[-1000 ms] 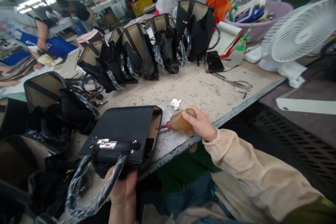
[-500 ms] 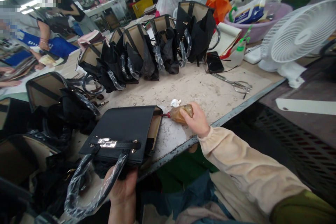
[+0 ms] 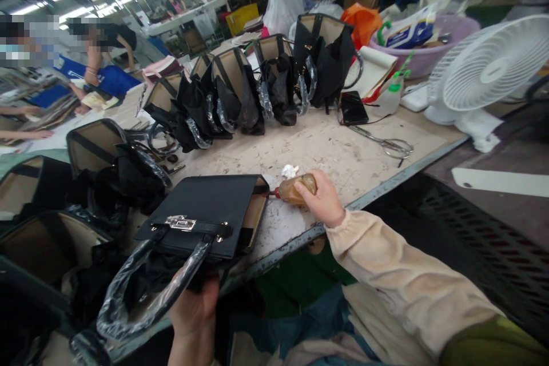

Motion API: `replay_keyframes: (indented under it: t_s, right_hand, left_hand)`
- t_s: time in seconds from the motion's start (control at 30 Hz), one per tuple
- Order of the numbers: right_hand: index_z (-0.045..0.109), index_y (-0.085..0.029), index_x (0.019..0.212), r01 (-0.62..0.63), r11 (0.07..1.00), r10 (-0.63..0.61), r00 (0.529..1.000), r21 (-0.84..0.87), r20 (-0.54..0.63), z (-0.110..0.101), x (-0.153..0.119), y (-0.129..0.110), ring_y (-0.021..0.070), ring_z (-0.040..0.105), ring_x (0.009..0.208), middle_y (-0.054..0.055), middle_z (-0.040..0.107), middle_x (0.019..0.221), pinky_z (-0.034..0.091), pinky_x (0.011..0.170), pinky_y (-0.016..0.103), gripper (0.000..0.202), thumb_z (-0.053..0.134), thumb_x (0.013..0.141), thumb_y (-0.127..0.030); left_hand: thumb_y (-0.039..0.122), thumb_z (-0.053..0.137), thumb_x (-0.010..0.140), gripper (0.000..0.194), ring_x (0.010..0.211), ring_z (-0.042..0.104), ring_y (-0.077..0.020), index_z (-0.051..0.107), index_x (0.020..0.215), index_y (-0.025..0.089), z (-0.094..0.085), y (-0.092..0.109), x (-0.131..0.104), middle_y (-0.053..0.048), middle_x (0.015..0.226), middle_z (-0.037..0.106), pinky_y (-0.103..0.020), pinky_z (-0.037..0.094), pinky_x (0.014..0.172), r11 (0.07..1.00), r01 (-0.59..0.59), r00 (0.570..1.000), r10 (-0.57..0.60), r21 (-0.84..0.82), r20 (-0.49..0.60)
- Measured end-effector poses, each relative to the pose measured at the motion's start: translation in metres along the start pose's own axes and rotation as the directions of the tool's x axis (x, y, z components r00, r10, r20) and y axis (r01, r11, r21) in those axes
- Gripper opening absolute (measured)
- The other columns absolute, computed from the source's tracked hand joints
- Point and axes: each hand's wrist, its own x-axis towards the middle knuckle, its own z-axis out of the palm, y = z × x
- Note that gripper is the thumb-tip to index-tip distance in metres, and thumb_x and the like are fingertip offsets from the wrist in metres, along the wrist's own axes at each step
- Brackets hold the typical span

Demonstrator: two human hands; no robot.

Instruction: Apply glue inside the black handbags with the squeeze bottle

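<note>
A black handbag (image 3: 206, 200) lies at the table's near edge, its silver clasp and plastic-wrapped handle (image 3: 115, 309) toward me. From below, my left hand (image 3: 197, 303) grips the bag's near side, with its fingertips hidden under black lining. My right hand (image 3: 321, 197) is closed around a squeeze bottle (image 3: 295, 189) of amber, glue-like liquid. The bottle's dark red nozzle points left and meets the open side edge of the bag, where the tan inner board shows.
Several unfinished black bags (image 3: 240, 86) stand in a row behind, with more at left. A crumpled white scrap (image 3: 289, 171), scissors (image 3: 394, 146), a phone (image 3: 354, 107), a green-capped bottle (image 3: 390, 97) and a white fan (image 3: 489, 68) sit farther right. Co-workers (image 3: 92, 63) stand at far left.
The view has shifted slightly, so the table things appear a little lower and to the right. The bottle's nozzle stays at the bag's side edge, and both hands keep their holds.
</note>
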Motion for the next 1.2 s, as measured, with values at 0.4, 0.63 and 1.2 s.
replay_keyframes:
  t_s: [0.4,0.63,1.2]
  right_hand:
    - [0.054,-0.021,0.091,0.008,0.991,-0.024,0.993,0.136,0.115,-0.015,-0.018,-0.022,0.0231,0.055,0.087,0.005,0.058,0.089,0.044,0.081,0.038,0.025,0.056,0.084,-0.045]
    - [0.054,-0.020,0.094,-0.005,0.984,-0.029,0.982,0.181,0.185,-0.016,-0.034,-0.025,0.0224,0.056,0.086,0.006,0.058,0.090,0.045,0.081,0.038,0.025,0.056,0.085,-0.043]
    - [0.052,-0.019,0.091,0.094,0.985,-0.133,0.950,0.147,0.283,-0.027,-0.057,-0.028,0.0209,0.053,0.081,0.006,0.055,0.085,0.045,0.076,0.035,0.025,0.055,0.086,-0.043]
  left_hand:
    - [0.007,0.074,0.059,0.023,0.065,0.061,-0.0115,0.065,0.081,0.010,0.078,0.119,-0.014,0.000,0.080,0.067,-0.015,0.046,0.045,0.930,-0.022,0.978,0.095,0.366,-0.184]
    - [0.015,0.075,0.062,0.023,0.063,0.060,-0.0094,0.061,0.078,0.007,0.109,0.119,-0.019,0.000,0.079,0.063,-0.013,0.044,0.046,0.796,-0.179,0.982,0.184,0.578,0.051]
    - [0.007,0.074,0.055,0.021,0.069,0.067,-0.0157,0.064,0.073,0.013,0.137,0.079,-0.006,-0.001,0.080,0.070,-0.030,0.059,0.067,0.780,-0.392,0.919,0.313,0.488,0.238]
